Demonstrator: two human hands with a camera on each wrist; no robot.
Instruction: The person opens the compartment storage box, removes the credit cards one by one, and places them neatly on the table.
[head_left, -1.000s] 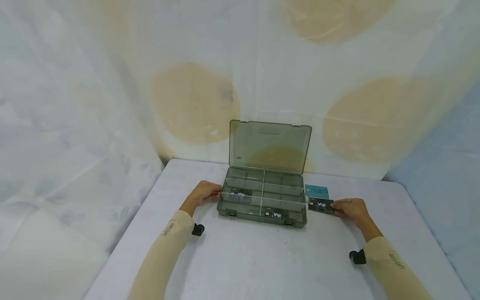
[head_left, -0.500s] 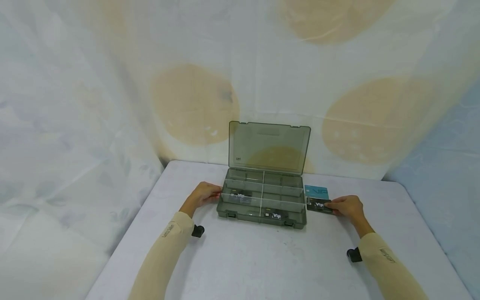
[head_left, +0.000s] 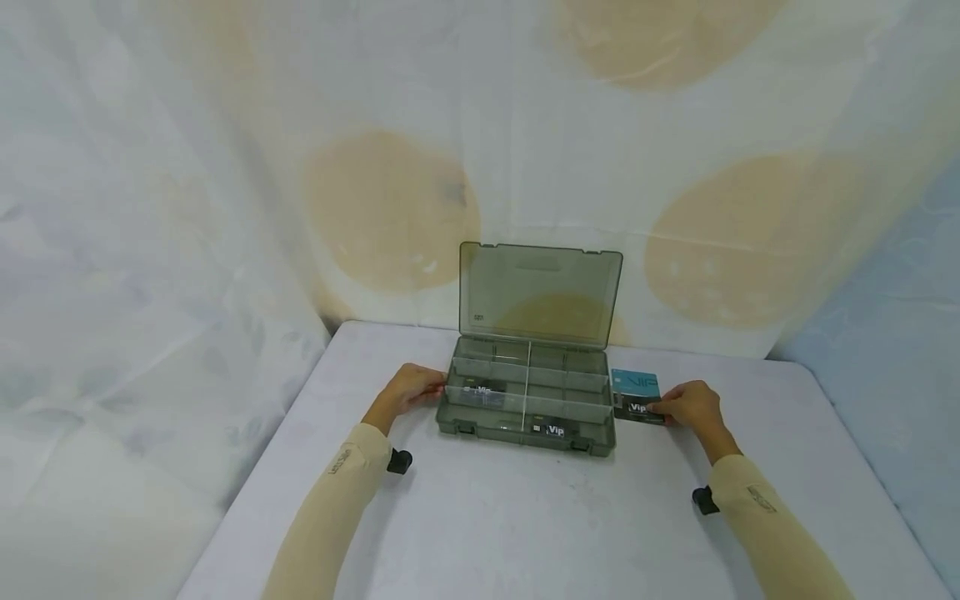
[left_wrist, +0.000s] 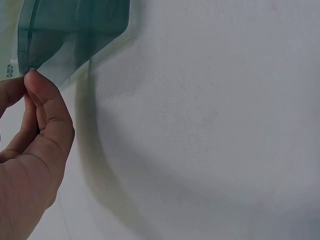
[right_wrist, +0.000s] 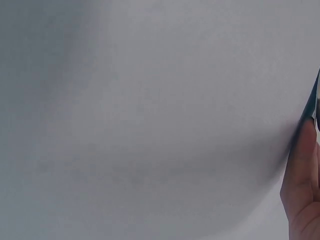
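Right hand (head_left: 692, 406) pinched thin black "Vip" plastic card (head_left: 636, 408) on counter (head_left: 525, 517), beside translucent green compartment box (head_left: 525, 433). Left hand (head_left: 411, 388) gripped box's left edge. Card likely light, stiff, slippery; best taken by edges.

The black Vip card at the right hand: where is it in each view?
Head: black Vip card lies on the table just right of the open box, under the right hand.
Left wrist: not in it.
Right wrist: only a dark edge at the right border.
Shared landmark: the white table.
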